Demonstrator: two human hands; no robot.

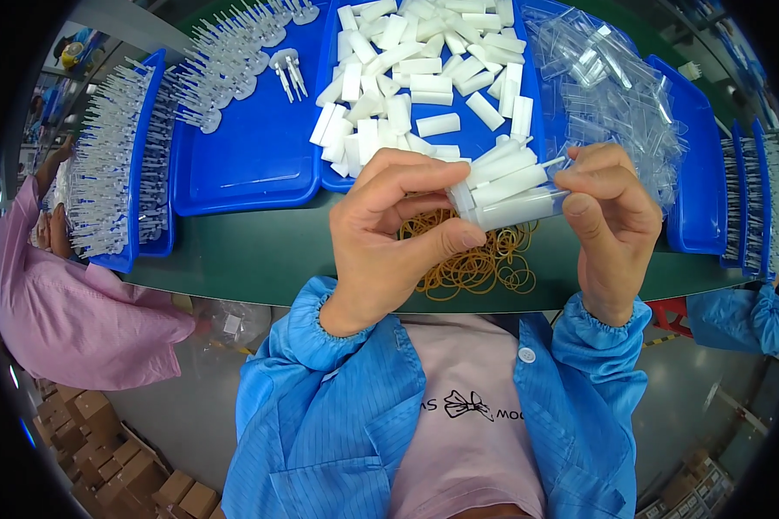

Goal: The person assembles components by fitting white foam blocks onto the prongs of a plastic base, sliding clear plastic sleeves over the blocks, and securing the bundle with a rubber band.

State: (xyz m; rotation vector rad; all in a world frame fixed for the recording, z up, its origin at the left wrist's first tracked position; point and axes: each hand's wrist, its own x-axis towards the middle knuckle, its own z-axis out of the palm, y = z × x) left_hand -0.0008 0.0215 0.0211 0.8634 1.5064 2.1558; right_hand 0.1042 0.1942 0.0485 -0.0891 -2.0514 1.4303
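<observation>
Just above the table's near edge, my left hand (381,229) pinches the round end of a pronged plastic piece (463,201) between thumb and fingers. Several white foam-like blocks (506,177) stick out from it toward the right, and a thin white prong shows among them. Around the nearest block sits a clear plastic sleeve (537,205). My right hand (610,208) has its thumb and fingers closed at the sleeve's far end. Beneath both hands lies a pile of tan rubber bands (472,264), partly hidden by the left hand.
Blue trays line the table: pronged plastic pieces (234,60) at left, white blocks (437,86) in the middle, clear sleeves (614,95) at right. Racks of upright prongs (108,164) stand at both sides. A person in a pink sleeve (86,320) works at left; a blue sleeve (740,318) shows right.
</observation>
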